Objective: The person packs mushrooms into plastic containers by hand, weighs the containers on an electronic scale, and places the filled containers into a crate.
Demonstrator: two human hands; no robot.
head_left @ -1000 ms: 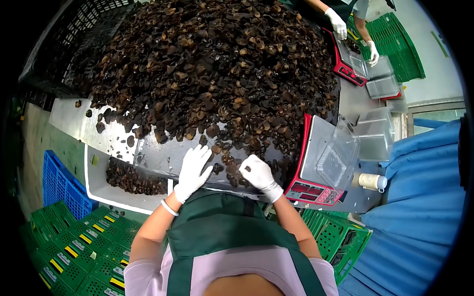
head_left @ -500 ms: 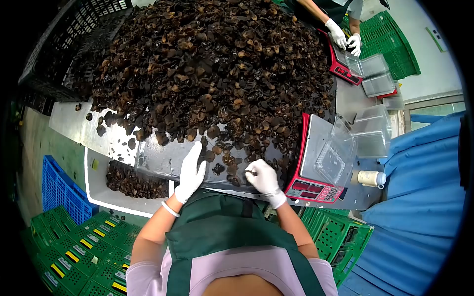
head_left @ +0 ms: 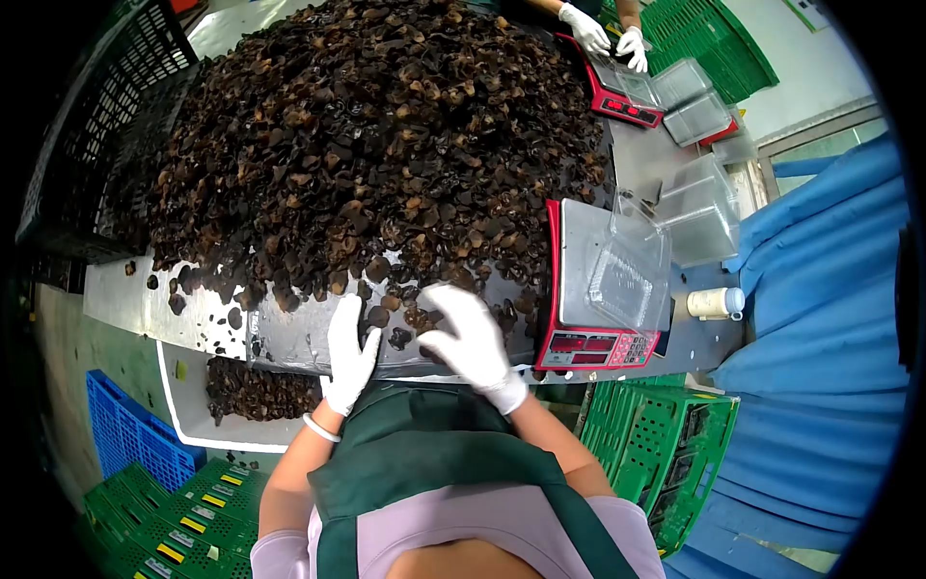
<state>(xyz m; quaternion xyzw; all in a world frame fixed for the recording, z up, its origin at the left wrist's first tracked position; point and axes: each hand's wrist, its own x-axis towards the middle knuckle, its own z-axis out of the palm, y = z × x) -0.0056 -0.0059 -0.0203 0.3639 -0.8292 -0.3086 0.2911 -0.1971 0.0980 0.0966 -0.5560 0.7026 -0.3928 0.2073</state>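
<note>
A large heap of dark brown wood ear mushrooms [head_left: 386, 145] covers the table, with loose pieces along its near edge. My left hand [head_left: 349, 355], in a white glove, lies at the front of the table with straight fingers and the thumb apart. Its fingertips reach the loose mushrooms and it holds nothing visible. My right hand [head_left: 473, 338], also gloved and slightly blurred, is over the loose pieces with fingers and thumb spread. Between the two hands lies a small dark mushroom [head_left: 399, 338]. To the right is a red scale [head_left: 579, 349] carrying a clear plastic tray [head_left: 622, 285].
Clear tray stacks [head_left: 699, 212] and a white bottle [head_left: 716, 304] stand right of the scale. A co-worker's gloved hands [head_left: 608, 39] are at a second scale [head_left: 622, 108]. A black crate [head_left: 106, 125] stands left; a white bin [head_left: 193, 405] of mushrooms sits below the table edge.
My right hand has gone from closed fingers to spread ones and reaches over the loose mushrooms. My left hand is slightly closer to my body. The whole view has shifted.
</note>
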